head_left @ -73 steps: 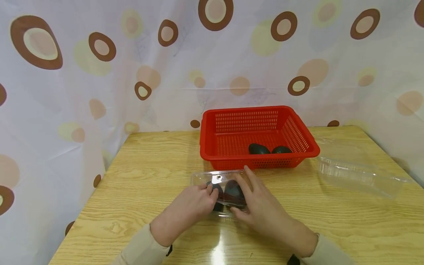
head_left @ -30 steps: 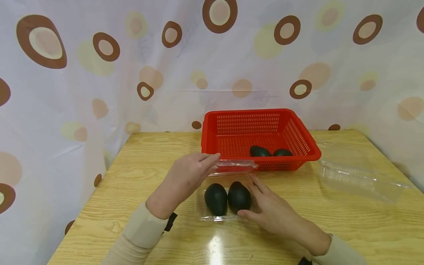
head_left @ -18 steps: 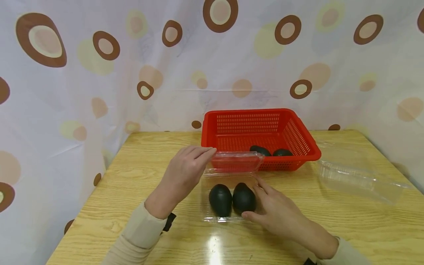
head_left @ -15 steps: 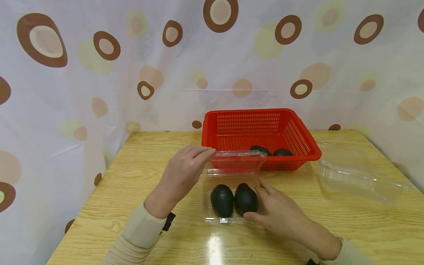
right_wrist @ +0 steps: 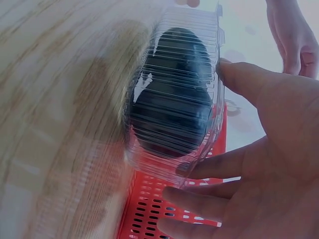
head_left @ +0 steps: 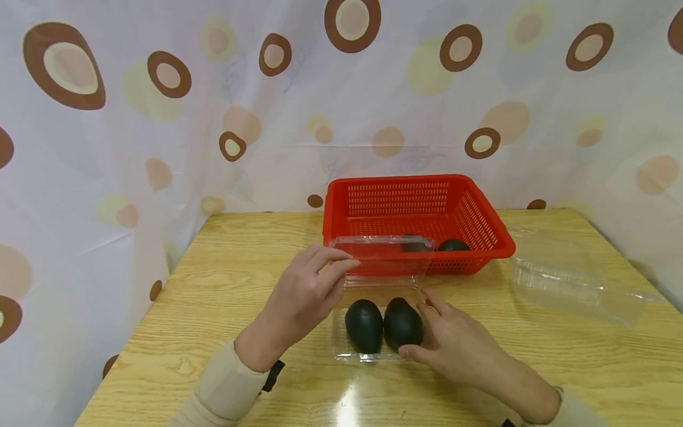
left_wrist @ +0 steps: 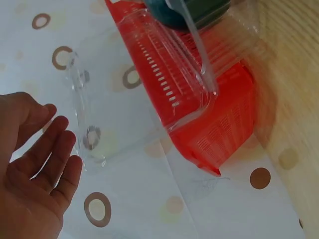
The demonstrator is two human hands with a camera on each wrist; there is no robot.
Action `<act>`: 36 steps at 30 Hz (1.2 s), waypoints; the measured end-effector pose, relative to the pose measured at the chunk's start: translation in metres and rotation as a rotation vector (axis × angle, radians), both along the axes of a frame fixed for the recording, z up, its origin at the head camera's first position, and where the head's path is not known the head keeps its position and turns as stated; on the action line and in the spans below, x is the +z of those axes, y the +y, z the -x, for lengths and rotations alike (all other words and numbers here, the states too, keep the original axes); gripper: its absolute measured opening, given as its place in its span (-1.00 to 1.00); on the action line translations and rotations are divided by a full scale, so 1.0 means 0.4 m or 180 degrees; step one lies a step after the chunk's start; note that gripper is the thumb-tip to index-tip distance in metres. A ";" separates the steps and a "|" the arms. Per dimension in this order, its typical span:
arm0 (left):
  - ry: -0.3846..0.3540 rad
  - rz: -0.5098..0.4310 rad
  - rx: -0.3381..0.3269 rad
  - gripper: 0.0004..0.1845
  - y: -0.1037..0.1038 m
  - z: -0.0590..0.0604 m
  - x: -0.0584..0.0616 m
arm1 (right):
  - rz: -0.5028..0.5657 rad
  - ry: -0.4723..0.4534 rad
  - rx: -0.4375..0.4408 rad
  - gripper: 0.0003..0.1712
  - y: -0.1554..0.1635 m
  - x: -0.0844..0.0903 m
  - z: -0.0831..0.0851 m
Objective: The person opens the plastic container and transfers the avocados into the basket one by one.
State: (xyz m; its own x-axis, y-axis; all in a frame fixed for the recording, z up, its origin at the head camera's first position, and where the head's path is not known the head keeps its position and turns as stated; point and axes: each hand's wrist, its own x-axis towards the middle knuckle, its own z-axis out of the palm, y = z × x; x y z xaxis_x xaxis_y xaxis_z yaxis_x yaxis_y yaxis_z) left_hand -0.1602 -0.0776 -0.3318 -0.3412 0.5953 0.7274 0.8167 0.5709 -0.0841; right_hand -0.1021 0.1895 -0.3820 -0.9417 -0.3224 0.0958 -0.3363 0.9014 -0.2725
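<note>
Has the left hand (head_left: 301, 302) relaxed just beside the upright clear lid (head_left: 384, 258) (super close, but looks apart). Shows two dark fruits (head_left: 364, 326) sitting in the clear clamshell (head_left: 347, 358), near a red basket (head_left: 395, 181). Grips the clamshell's right end with the right hand (head_left: 461, 344).

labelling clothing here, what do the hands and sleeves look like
The left hand and right hand are bare, without gloves. Both arms wear beige sleeves. A black piece shows by the left cuff, another, mostly cut off, by the right.
</note>
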 end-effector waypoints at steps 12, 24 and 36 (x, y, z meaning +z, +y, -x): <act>-0.1761 0.1160 0.0197 -0.04 0.008 -0.020 -0.104 | -0.0108 0.0167 0.0092 0.03 -0.002 -0.006 0.004; -0.2022 0.1438 0.0309 0.21 0.018 -0.021 -0.129 | 0.0010 0.0439 0.0190 -0.09 -0.014 -0.011 -0.006; -0.2022 0.1676 0.0426 0.15 0.024 -0.022 -0.119 | -0.0065 0.0359 0.0730 -0.38 -0.062 0.008 0.015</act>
